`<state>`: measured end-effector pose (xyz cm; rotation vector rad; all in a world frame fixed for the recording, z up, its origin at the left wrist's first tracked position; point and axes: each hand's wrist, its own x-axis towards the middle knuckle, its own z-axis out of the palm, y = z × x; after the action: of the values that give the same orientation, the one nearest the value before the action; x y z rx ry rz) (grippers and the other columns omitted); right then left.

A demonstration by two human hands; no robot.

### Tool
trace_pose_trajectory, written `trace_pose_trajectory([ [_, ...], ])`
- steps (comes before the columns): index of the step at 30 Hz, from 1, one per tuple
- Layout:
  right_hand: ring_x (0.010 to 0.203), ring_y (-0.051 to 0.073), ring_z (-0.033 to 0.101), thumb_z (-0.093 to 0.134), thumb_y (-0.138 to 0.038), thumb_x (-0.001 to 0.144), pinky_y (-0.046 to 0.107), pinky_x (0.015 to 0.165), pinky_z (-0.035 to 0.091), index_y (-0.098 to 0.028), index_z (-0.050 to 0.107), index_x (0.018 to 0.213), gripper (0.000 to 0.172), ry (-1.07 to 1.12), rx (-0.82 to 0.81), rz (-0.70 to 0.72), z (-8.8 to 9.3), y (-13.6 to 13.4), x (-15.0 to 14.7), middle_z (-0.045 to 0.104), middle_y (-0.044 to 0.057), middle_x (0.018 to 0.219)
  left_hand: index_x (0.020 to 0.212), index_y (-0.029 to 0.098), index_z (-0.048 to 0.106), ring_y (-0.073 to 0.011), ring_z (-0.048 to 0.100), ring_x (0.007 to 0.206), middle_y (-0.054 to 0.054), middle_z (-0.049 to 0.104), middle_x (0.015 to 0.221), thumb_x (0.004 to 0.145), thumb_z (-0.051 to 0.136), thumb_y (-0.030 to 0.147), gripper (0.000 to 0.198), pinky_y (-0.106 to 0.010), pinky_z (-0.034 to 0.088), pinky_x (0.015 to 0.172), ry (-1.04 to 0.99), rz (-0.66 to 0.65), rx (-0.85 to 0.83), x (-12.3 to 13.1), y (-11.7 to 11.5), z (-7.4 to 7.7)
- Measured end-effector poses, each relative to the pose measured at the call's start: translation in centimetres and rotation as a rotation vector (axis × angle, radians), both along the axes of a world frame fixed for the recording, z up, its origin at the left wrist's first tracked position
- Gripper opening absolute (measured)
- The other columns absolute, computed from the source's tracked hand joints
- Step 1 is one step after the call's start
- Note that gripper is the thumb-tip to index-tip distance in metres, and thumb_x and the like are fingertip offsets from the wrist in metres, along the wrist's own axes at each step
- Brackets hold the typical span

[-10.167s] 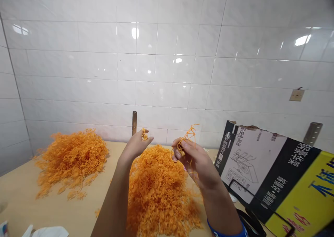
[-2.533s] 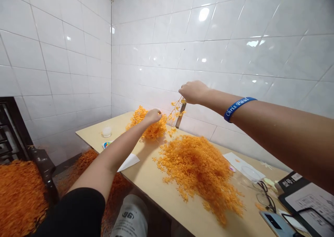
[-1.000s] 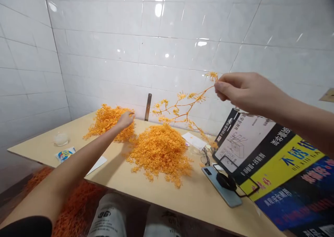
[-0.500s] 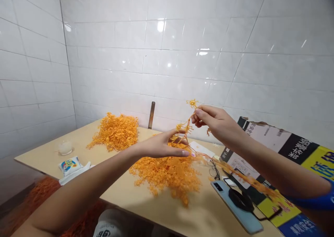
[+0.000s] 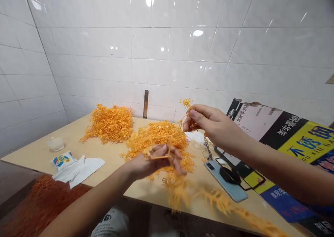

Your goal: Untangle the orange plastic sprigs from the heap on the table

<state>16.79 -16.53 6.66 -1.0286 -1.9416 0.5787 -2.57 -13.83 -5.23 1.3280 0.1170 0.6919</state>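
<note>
My right hand [image 5: 205,120] pinches an orange plastic flower stem [image 5: 187,103] between thumb and fingers, its star-like head sticking up above the fingertips. Thin branches of it run down to my left hand [image 5: 156,162], which is turned palm up with the fingers curled about a strand. Blurred orange sprigs [image 5: 180,191] dangle below the left hand and trail to the lower right. Behind the hands lies a loose pile of similar orange pieces [image 5: 159,132], partly hidden by the left hand. A second, denser heap [image 5: 111,124] sits farther left on the table.
On the right are a phone [image 5: 224,181] with a black strapped item [image 5: 229,175] on it, eyeglasses [image 5: 207,150] and a printed cardboard box [image 5: 281,136]. A tissue packet [image 5: 62,160], white tissue [image 5: 88,169] and glass cup [image 5: 56,144] stand left. A metal strip [image 5: 145,104] leans on the wall.
My left hand has turned palm up and moved lower, its fingers curling around a strand. The dangling sprigs have swung down and forward. The view has shifted slightly.
</note>
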Motion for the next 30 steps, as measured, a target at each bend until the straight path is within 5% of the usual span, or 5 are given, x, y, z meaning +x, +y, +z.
trace_pose_trajectory([
  [4,0.061,0.017,0.056,0.039,-0.027,0.095,0.029,0.058,0.041,-0.021,0.051,0.072,0.026,-0.473,0.162,-0.053,-1.1,-0.6,2.4,0.061,0.003,0.069,0.080,0.016,0.058,-0.0088,0.052,0.048,0.005,0.048,0.059,0.083,0.063,0.042,0.026,-0.031,0.052,0.067,-0.013,-0.055,-0.465,-2.5,-3.0,-1.5],
  [9,0.069,0.023,0.062,0.037,-0.033,0.097,0.034,0.061,0.048,-0.023,0.060,0.079,0.031,-0.717,0.115,-0.007,-4.4,-1.3,5.2,0.065,0.006,0.075,0.099,0.014,0.062,0.0011,0.030,0.038,0.002,0.055,0.076,0.081,0.063,0.036,0.028,-0.016,0.032,0.044,0.062,0.034,-0.512,-6.1,-4.8,-0.8],
  [19,0.135,0.034,0.041,0.071,-0.053,0.078,0.053,0.111,0.036,-0.021,0.040,0.147,0.082,-0.666,0.132,0.263,-6.3,-3.8,-0.9,0.047,0.013,0.146,0.085,0.015,0.064,-0.0071,0.036,0.054,0.005,0.044,0.061,0.084,0.063,0.039,0.024,-0.020,0.027,0.049,0.667,0.153,0.178,-4.5,-7.1,3.0],
  [26,0.141,0.032,0.031,0.058,-0.008,0.075,0.054,0.113,0.033,-0.018,0.067,0.096,0.025,-0.698,0.201,0.310,-8.8,-4.1,-3.1,0.040,0.010,0.150,0.073,0.017,0.060,-0.0117,0.051,0.063,0.000,0.059,0.070,0.085,0.056,0.022,0.013,-0.024,0.034,0.056,1.054,0.363,0.910,-5.0,-8.5,4.8],
  [30,0.138,0.027,0.039,0.043,-0.006,0.082,0.045,0.102,0.049,-0.022,0.029,0.149,0.070,-0.541,0.325,0.178,-10.4,-4.9,-3.0,0.032,0.013,0.154,0.070,0.018,0.055,-0.0122,0.051,0.065,-0.001,0.055,0.075,0.081,0.058,0.019,0.012,-0.024,0.036,0.056,1.116,0.403,1.054,-5.4,-9.0,4.3],
])
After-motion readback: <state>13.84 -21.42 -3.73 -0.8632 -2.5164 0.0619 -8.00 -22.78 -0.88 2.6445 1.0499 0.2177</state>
